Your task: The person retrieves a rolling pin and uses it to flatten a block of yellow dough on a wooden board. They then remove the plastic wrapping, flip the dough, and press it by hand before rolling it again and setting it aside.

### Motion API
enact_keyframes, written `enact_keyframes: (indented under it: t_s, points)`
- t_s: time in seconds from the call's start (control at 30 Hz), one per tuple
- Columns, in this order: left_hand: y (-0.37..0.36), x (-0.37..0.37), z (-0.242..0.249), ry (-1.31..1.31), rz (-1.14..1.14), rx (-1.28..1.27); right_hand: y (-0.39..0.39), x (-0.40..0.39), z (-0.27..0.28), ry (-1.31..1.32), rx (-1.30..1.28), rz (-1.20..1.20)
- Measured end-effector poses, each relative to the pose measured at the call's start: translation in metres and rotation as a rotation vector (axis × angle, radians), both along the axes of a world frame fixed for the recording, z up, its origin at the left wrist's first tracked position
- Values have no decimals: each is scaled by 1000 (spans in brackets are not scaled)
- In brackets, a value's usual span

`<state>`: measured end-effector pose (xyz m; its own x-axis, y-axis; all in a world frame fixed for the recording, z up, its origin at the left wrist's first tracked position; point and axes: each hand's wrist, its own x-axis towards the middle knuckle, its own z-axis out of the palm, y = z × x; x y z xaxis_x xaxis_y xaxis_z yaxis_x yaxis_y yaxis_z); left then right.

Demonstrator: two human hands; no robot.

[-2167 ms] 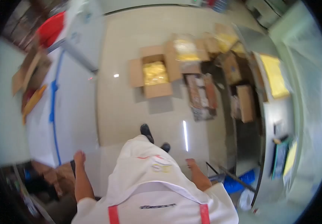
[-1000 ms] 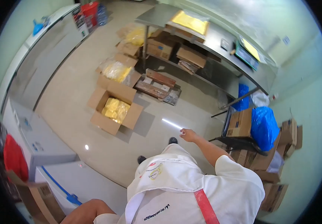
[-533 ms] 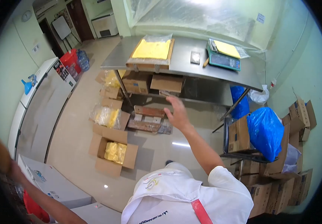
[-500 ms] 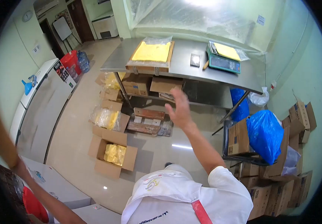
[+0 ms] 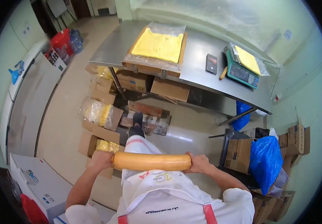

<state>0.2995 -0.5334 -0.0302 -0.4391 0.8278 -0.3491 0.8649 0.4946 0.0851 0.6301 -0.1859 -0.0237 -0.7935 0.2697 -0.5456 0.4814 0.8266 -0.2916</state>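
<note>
- The left hand [image 5: 102, 161] is closed around one end of a thick wooden rolling pin [image 5: 152, 162]; its fingers hide any handle there.
- The right hand [image 5: 198, 163] is curled around the other end, its grip also partly hidden.
- The rolling pin lies crosswise before the apron [image 5: 161, 186], nearly level, apart from the table.
- If either grip loosens, that end could dip and the rolling pin could drop towards the feet.
- A shoe [image 5: 138, 118] is at the slatted wooden piece [image 5: 146, 108] on the floor; whether it rests on it, I cannot tell. A caught toe could upset balance.
- The open carton [image 5: 103, 133] is close on the left, so its flaps could snag a leg.
- Ahead, the steel table [image 5: 196, 33] bears a yellow sheet [image 5: 157, 44] on a wooden board [image 5: 151, 68], a phone [image 5: 211, 63] and a green scale [image 5: 246, 75]; a wide swing could knock these.
- At right, a chair [image 5: 226, 143] with a blue bag [image 5: 265, 158] narrows the way.
</note>
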Motion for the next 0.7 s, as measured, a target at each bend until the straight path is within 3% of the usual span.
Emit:
enact_keyframes:
  t_s: [0.1,0.17,0.3,0.33,0.47,0.53,0.63,0.7]
  points:
    - [93,-89,-1,-99,-184,-60,35,-44,-25,-25,17,-133]
    - [158,-153,33,-126,-223,-73,77,-108,1,-14,115,-196]
    - [281,-300,100,-98,-167,143,188,-256,85,400,407,-197]
    - [309,-336,111,-39,-196,270,218,-288,103,369,378,-236]
    - [407,-432,149,35,-270,377,298,-381,152,609,485,-218]
    - [436,-449,140,79,-286,377,321,-393,136,618,476,-230]
    - [457,-449,93,-57,-245,160,338,-397,82,536,425,-257]
    - [467,-454,93,-36,-254,149,345,-399,66,525,388,-287]
